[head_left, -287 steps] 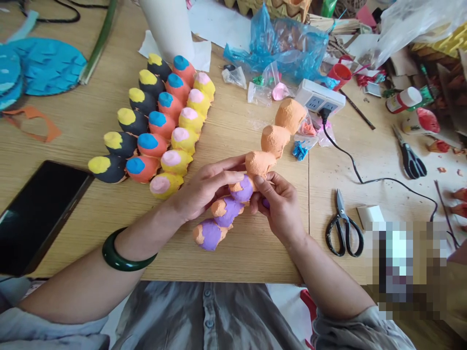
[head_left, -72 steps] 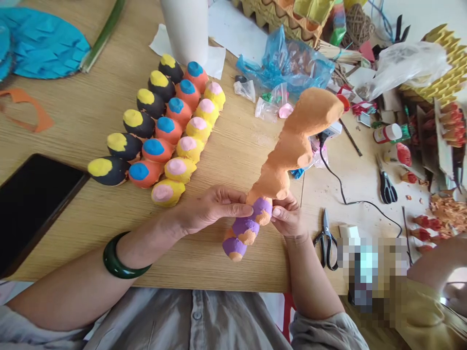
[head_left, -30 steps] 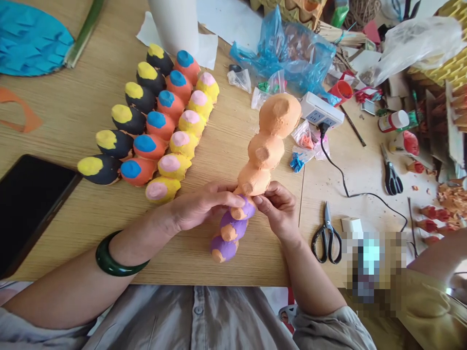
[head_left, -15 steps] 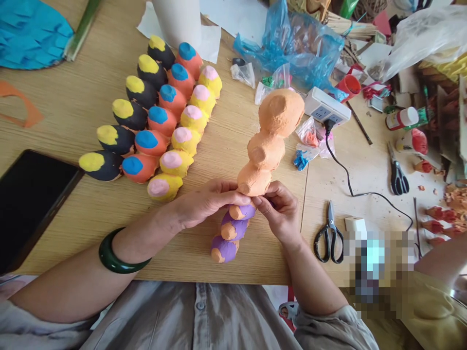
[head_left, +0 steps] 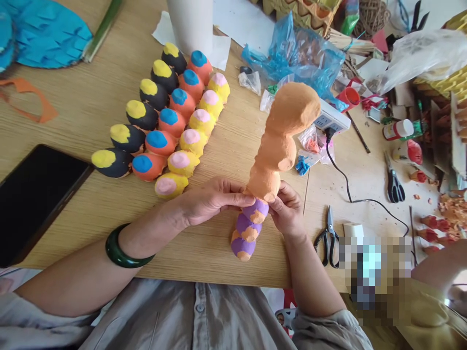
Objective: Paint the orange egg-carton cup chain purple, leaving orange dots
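A bumpy strip of egg-carton cups (head_left: 272, 167) is held up in front of me. Its far cups are plain orange; the near ones are purple with orange tips. My left hand (head_left: 221, 197) pinches its left edge at the middle, thumb on top. On the opposite edge, my right hand (head_left: 289, 208) grips the strip with thumb and bent fingers, partly hidden behind it. To the left on the table lie painted strips in three rows: black cups with yellow tips (head_left: 127, 138), orange cups with blue tips (head_left: 171, 121) and yellow cups with pink tips (head_left: 191, 141).
A black tablet-like slab (head_left: 40, 194) lies at the left. Black-handled scissors (head_left: 329, 238), a power strip (head_left: 333, 119) with its cord, and a blue plastic bag (head_left: 288, 53) are to the right and behind. A white cylinder (head_left: 191, 24) stands at the back. Another person's arm (head_left: 440, 270) shows at the right.
The strip has turned in my hands, so its cups now face more to the right. Both hands keep their pinch on it. The whole view has shifted slightly.
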The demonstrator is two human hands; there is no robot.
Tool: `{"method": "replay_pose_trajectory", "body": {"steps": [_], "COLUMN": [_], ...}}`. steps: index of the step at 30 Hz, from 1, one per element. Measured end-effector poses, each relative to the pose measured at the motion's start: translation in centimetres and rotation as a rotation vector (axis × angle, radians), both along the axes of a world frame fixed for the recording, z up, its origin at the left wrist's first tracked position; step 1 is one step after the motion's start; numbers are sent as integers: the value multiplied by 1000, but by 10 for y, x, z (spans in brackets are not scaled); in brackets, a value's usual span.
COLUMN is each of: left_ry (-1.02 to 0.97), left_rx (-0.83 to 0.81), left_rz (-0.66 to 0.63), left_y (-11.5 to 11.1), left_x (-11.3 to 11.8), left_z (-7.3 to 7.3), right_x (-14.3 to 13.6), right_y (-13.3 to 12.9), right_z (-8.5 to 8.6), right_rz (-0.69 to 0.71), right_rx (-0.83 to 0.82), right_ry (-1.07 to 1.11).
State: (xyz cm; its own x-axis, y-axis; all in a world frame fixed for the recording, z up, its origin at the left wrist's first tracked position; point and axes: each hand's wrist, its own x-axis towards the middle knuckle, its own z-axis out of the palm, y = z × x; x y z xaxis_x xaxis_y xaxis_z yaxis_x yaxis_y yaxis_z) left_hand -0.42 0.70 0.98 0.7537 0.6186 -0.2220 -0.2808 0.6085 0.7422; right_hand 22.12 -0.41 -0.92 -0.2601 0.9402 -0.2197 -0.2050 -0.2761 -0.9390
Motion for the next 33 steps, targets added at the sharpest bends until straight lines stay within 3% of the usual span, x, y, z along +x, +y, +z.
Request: {"method": "replay_pose_trajectory", "body": {"steps": [8,16,21,25,28,33], "left_ry": [2,5,29,52,88,137], "left_rx": [-22,-15,-50,-199,-285,-226], "left_rz": [45,-24,111,289,305,345], "left_y": [-2,0,1,1,1,2], "left_x": [2,-1,0,0,-2,0], "left_z": [0,9,-1,-7,-6,-6], "right_x": [-1,-1,7,25,32,27], "right_y": [5,3,12,22,26,27], "right_z": [1,-3,3,5,2,-4], "right_rz": [-45,-13,-186,-278,-318,-298], "right_rx": [-54,-89,-68,-142,-203,-172], "right_ry": [-37,-24,22,192,259,238]}}
